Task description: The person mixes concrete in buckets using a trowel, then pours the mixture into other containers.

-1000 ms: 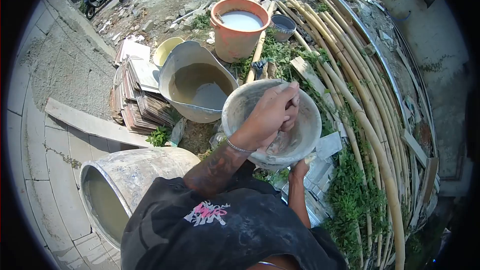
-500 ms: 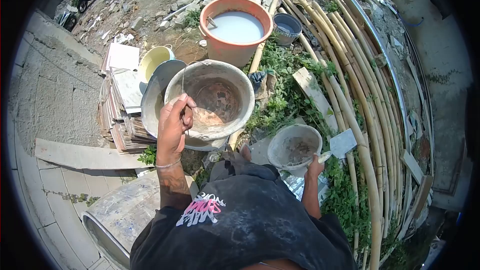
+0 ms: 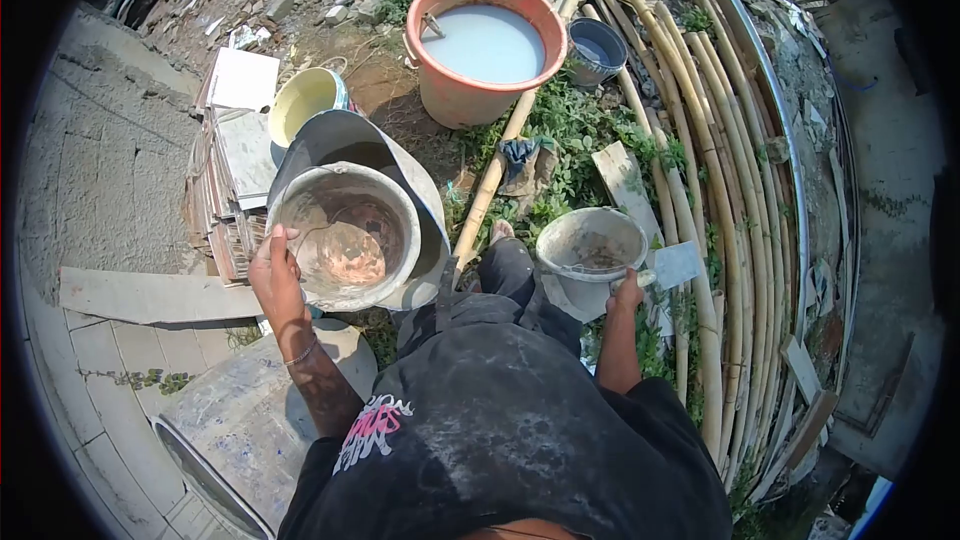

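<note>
My left hand (image 3: pixel 280 275) is closed at the left rim of a dirty grey bucket (image 3: pixel 405 230), apparently on its thin wire handle. Muddy brown residue coats the inside of this bucket, which sits over a larger cut-open drum (image 3: pixel 425 195). My right hand (image 3: pixel 627 292) is closed on the pale handle of a trowel (image 3: pixel 678 265), its flat square blade pointing right. Just beside that hand is a smaller grey bucket (image 3: pixel 590 243) with grey residue inside; whether the fingers also hold its wire handle is hard to tell.
An orange tub (image 3: pixel 450 100) of milky water stands ahead, with a small dark bucket (image 3: pixel 597 50) beside it. Bamboo poles (image 3: pixel 730 200) lie along the right. Stacked tiles (image 3: pixel 240 155) and a yellow bucket (image 3: pixel 300 105) are at left. A stained drum (image 3: pixel 240 420) lies nearby.
My left hand has moved down and left, and the large bucket has shifted left and lower with it. More of the cut-open drum now shows. My right hand still holds the trowel.
</note>
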Motion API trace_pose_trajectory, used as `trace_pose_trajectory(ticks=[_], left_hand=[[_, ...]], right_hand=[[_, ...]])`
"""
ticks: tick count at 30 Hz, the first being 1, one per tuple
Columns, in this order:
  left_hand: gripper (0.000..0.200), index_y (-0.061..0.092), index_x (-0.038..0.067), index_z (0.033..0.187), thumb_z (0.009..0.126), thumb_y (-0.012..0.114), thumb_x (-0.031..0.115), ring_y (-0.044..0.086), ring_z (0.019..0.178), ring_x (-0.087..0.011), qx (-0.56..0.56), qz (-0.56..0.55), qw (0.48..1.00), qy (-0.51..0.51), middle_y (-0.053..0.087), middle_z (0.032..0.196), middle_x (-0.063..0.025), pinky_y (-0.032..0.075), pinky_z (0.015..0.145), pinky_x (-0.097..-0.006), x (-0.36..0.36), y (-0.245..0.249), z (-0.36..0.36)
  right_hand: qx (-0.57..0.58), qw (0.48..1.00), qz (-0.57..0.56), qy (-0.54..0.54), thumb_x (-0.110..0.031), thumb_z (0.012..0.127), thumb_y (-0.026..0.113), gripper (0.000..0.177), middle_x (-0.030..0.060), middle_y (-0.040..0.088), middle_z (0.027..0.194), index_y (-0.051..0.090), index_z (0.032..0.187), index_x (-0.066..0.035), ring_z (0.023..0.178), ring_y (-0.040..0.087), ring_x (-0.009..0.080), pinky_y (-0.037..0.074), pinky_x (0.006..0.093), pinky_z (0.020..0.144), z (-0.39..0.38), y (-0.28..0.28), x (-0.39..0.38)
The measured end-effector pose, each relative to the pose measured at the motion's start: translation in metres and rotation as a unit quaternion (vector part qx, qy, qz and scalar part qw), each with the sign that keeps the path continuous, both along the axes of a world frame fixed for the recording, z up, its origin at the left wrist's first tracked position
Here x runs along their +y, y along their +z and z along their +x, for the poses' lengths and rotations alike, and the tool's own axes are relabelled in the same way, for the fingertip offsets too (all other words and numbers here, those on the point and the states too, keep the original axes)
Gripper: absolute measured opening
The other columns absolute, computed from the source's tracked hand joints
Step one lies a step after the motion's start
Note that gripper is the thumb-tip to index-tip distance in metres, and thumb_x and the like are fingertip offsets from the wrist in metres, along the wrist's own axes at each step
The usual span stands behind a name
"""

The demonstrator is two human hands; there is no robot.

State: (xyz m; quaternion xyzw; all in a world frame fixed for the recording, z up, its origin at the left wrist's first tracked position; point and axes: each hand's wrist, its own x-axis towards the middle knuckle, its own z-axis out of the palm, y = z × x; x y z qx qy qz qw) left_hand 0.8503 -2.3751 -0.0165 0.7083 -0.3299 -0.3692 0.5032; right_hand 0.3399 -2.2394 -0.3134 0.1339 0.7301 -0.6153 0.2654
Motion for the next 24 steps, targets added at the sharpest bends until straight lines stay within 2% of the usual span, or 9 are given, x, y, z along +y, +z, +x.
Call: trace_pose_trajectory(ticks=[2, 6, 9, 11, 15, 18, 20, 21, 24], left_hand=[[0.031, 0.066, 0.003, 0.085, 0.092, 0.059, 0.032, 0.027, 0.049, -0.0021, -0.017, 0.017, 0.999, 0.039, 0.032, 0.054, 0.0085, 0.018, 0.047, -0.0208, 0.002, -0.012, 0.011], [0.030, 0.065, 0.003, 0.081, 0.092, 0.060, 0.031, 0.027, 0.049, -0.0018, -0.005, 0.039, 0.995, 0.093, 0.033, 0.055, 0.0087, 0.018, 0.046, -0.0211, 0.000, -0.024, 0.015], [0.030, 0.065, 0.003, 0.080, 0.092, 0.060, 0.030, 0.027, 0.048, -0.0022, 0.004, 0.047, 0.994, 0.098, 0.033, 0.054, 0.0088, 0.019, 0.046, -0.0216, -0.005, -0.041, 0.017], [0.033, 0.065, 0.003, 0.078, 0.091, 0.060, 0.033, 0.031, 0.048, -0.0041, -0.061, 0.074, 0.986, 0.134, 0.036, 0.053, 0.0071, 0.023, 0.046, -0.0232, -0.009, -0.049, 0.013], [0.040, 0.065, 0.000, 0.075, 0.090, 0.060, 0.037, 0.038, 0.049, -0.0069, -0.107, 0.143, 0.978, 0.104, 0.043, 0.053, 0.0022, 0.030, 0.048, -0.0254, -0.014, -0.087, 0.019], [0.044, 0.063, -0.004, 0.072, 0.091, 0.059, 0.036, 0.044, 0.051, -0.0123, -0.192, 0.109, 0.972, 0.076, 0.049, 0.054, -0.0040, 0.036, 0.051, -0.0298, -0.021, -0.098, 0.005], [0.043, 0.061, -0.005, 0.071, 0.090, 0.060, 0.033, 0.042, 0.050, -0.0140, -0.256, 0.124, 0.954, 0.096, 0.047, 0.054, -0.0073, 0.036, 0.052, -0.0305, -0.035, -0.096, -0.008], [0.042, 0.060, -0.005, 0.070, 0.090, 0.061, 0.032, 0.041, 0.050, -0.0142, -0.236, 0.123, 0.956, 0.127, 0.046, 0.053, -0.0079, 0.036, 0.052, -0.0308, -0.041, -0.094, -0.015], [0.042, 0.057, -0.005, 0.067, 0.088, 0.063, 0.030, 0.037, 0.050, -0.0147, -0.216, 0.118, 0.954, 0.172, 0.042, 0.052, -0.0088, 0.034, 0.051, -0.0319, -0.052, -0.093, -0.024]], right_hand=[[-0.006, 1.000, 0.010, 0.021, -0.022, 0.079, 0.067, 0.053, 0.0169, 0.056, 0.116, 0.052, 0.119, 0.008, 0.097, 0.060, 0.0303, 0.052, 0.0437, 0.077, -0.006, -0.004, -0.018], [-0.019, 0.998, 0.045, 0.032, -0.019, 0.081, 0.064, 0.041, 0.0147, 0.057, 0.106, 0.054, 0.114, 0.004, 0.087, 0.061, 0.0254, 0.055, 0.0368, 0.071, -0.017, -0.014, -0.053], [-0.069, 0.996, 0.052, 0.035, -0.014, 0.082, 0.064, 0.050, 0.0146, 0.057, 0.117, 0.048, 0.125, 0.006, 0.100, 0.060, 0.0274, 0.052, 0.0410, 0.080, -0.023, -0.007, -0.080], [-0.109, 0.992, 0.052, 0.046, -0.014, 0.082, 0.063, 0.044, 0.0139, 0.059, 0.108, 0.050, 0.120, 0.005, 0.090, 0.061, 0.0269, 0.053, 0.0409, 0.074, -0.034, -0.019, -0.090], [-0.158, 0.982, 0.090, 0.058, -0.012, 0.082, 0.061, 0.030, 0.0124, 0.060, 0.090, 0.051, 0.106, 0.003, 0.068, 0.059, 0.0236, 0.053, 0.0369, 0.060, -0.055, -0.035, -0.105], [-0.129, 0.973, 0.136, 0.136, -0.008, 0.081, 0.058, 0.014, 0.0099, 0.057, 0.077, 0.051, 0.090, 0.001, 0.058, 0.056, 0.0200, 0.049, 0.0323, 0.051, -0.041, -0.011, -0.135], [-0.147, 0.950, 0.128, 0.243, -0.013, 0.082, 0.059, 0.018, 0.0105, 0.057, 0.079, 0.053, 0.094, -0.001, 0.060, 0.056, 0.0193, 0.046, 0.0307, 0.048, -0.060, -0.057, -0.140], [-0.153, 0.935, 0.124, 0.293, -0.015, 0.082, 0.059, 0.021, 0.0108, 0.057, 0.080, 0.053, 0.096, -0.001, 0.061, 0.055, 0.0190, 0.044, 0.0299, 0.047, -0.068, -0.076, -0.149], [-0.020, 0.833, 0.122, 0.539, -0.012, 0.079, 0.058, 0.020, 0.0103, 0.059, 0.072, 0.055, 0.095, 0.000, 0.053, 0.054, 0.0184, 0.044, 0.0307, 0.046, -0.034, -0.061, -0.200]])
